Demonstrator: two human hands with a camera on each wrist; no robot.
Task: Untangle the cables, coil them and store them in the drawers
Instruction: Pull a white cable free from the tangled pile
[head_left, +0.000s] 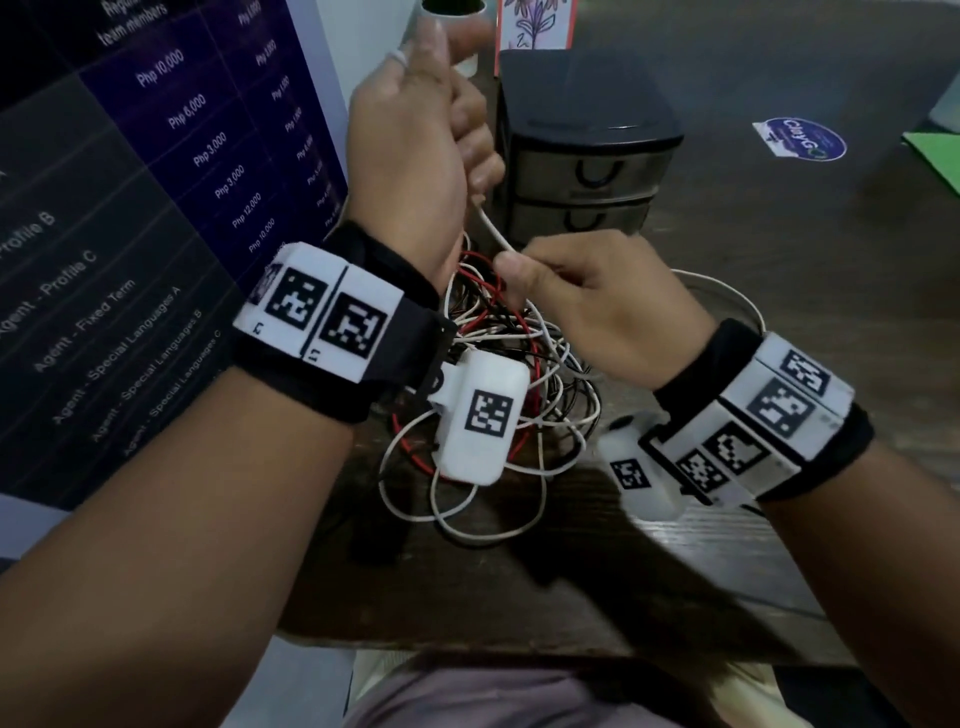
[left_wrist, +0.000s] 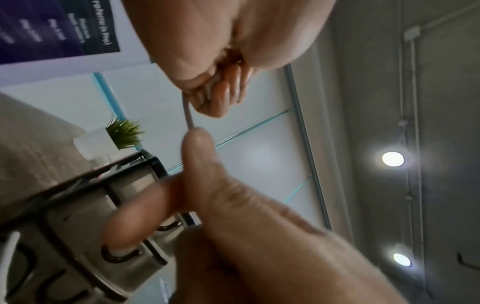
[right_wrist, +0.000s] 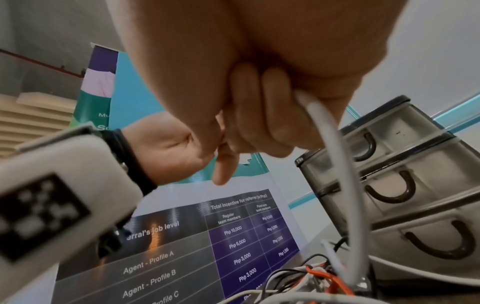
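Dark wood surface (head_left: 779, 312), tangle (head_left: 498, 332) unsorted: left hand (head_left: 410, 150) fists one white cable (head_left: 491, 226), right hand (head_left: 597, 301) pinches it lower. Untangling underway; next, likely draw it free toward the drawers (head_left: 582, 171).

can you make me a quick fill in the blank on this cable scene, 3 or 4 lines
1. Both hands hold a cable of ____ colour.
2. The higher hand is the ____ hand.
3. The tangle holds white, black and ____ cables.
4. The drawers in view are all ____.

Missing words: white; left; red; closed
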